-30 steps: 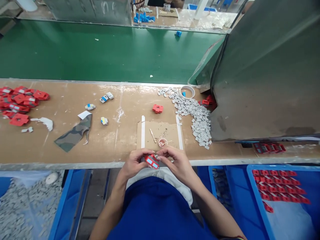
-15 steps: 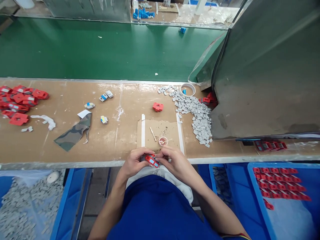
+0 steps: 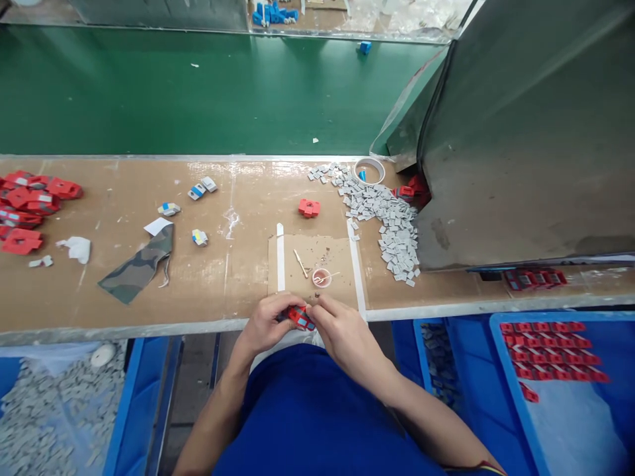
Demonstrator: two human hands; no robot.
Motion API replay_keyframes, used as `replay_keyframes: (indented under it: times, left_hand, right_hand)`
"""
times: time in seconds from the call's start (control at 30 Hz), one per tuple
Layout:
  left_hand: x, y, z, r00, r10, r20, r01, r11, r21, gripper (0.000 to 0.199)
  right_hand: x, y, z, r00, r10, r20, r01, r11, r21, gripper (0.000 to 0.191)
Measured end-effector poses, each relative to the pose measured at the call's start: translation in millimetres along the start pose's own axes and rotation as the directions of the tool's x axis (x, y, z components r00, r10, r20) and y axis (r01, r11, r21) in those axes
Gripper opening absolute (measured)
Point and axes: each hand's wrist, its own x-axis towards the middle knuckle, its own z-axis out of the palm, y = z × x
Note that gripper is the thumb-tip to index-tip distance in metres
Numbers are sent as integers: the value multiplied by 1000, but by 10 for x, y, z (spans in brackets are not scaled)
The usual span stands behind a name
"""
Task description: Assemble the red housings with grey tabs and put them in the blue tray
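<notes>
My left hand (image 3: pixel 268 322) is closed around the left end of a small red toy car (image 3: pixel 301 318) with pale blue-grey windows, at the table's front edge. The fingers of my right hand (image 3: pixel 344 329) are bent and pressed against the car's right end; they hide that end, and I cannot tell if a small part is between them. Just beyond my hands, a small round cup (image 3: pixel 321 277) with a thin stick in it stands on a cardboard sheet (image 3: pixel 337 254). A short pale stick (image 3: pixel 300 263) lies left of the cup. Farther back rests a red car part (image 3: pixel 309 208).
Small grey plates (image 3: pixel 397 231) are heaped at right beside a tape roll (image 3: pixel 370 171). Red car bodies (image 3: pixel 22 241) pile up at far left, near a camouflage cloth (image 3: pixel 136 264). A blue tray (image 3: pixel 496 324) of red pieces sits low right. A large metal panel (image 3: pixel 526 145) rises at right.
My right hand has turned slightly and its fingers have closed in over the car's right end. The view has shifted a little; the car stays in my left hand.
</notes>
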Motion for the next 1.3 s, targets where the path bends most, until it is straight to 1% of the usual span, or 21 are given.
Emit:
replay_keyframes:
  times: [0.07, 0.1, 0.17, 0.2, 0.27, 0.33, 0.37, 0.43, 0.57, 0.67, 0.83, 0.9, 0.97, 1.0, 1.07, 1.13, 1.17, 1.23, 1.3]
  left_hand:
    - [0, 0, -7, 1000, 5, 11, -6, 1000, 23, 12]
    - [0, -5, -9, 1000, 10, 15, -10, 999, 34, 13]
    - [3, -26, -8, 999, 42, 18, -43, 998, 40, 15]
    - [6, -38, -5, 997, 75, 14, -76, 996, 35, 16]
    - [15, -61, 3, 987, 161, -1, -161, 987, 20, 17]
    - [23, -76, 10, 973, 229, -8, -229, 973, 13, 17]
    - [27, -79, 12, 968, 250, -2, -250, 968, 15, 17]
    - [34, -78, 11, 962, 272, 22, -272, 962, 27, 17]
    - [44, -60, 0, 947, 316, 53, -318, 947, 45, 17]
    - [44, -57, -11, 941, 329, 74, -334, 941, 63, 17]
    - [27, -94, -38, 931, 313, 188, -341, 929, 142, 20]
    - [23, -105, -43, 926, 318, 203, -352, 921, 165, 21]
    - [21, -94, -37, 921, 342, 185, -374, 910, 178, 21]
    - [18, -78, -29, 918, 361, 162, -388, 904, 181, 20]
    - [2, -29, -4, 917, 388, 96, -399, 897, 189, 21]
    - [-30, 33, 36, 922, 387, 12, -382, 903, 198, 23]
    - [-49, 64, 62, 924, 382, -31, -368, 907, 207, 24]
    - [-86, 123, 118, 917, 383, -113, -353, 909, 221, 26]
    - [-105, 187, 165, 907, 387, -164, -351, 912, 211, 28]
  right_hand:
    - [-12, 6, 13, 1000, 4, -22, -4, 1000, 20, 27]
    - [-13, 21, 11, 1000, 19, -24, -18, 997, 76, 26]
    - [-9, 64, 0, 997, 77, -11, -71, 961, 266, 23]
    - [-9, 89, -3, 993, 116, 3, -108, 918, 381, 21]
    - [-18, 134, 11, 980, 196, 44, -185, 796, 577, 17]
    - [-40, 167, 48, 961, 259, 97, -254, 684, 684, 17]
    - [-55, 179, 70, 952, 279, 126, -283, 647, 708, 18]
    - [-82, 192, 102, 938, 301, 173, -329, 609, 722, 21]
    - [-112, 189, 105, 929, 303, 212, -357, 585, 728, 24]
    - [-112, 179, 110, 921, 303, 246, -382, 569, 728, 30]
    - [-101, 202, 172, 880, 329, 342, -471, 522, 711, 37]
    - [-95, 219, 175, 873, 318, 371, -487, 498, 717, 37]
    - [-96, 226, 156, 880, 298, 369, -473, 495, 728, 37]
    - [-101, 222, 142, 891, 293, 348, -453, 511, 731, 36]
    - [-124, 198, 117, 914, 307, 264, -397, 554, 732, 34]
    - [-164, 154, 107, 925, 344, 163, -341, 559, 756, 34]
    - [-188, 128, 110, 926, 352, 134, -318, 538, 781, 37]
    - [-234, 78, 121, 934, 330, 138, -286, 458, 842, 43]
    - [-269, 44, 128, 945, 293, 145, -259, 399, 879, 41]
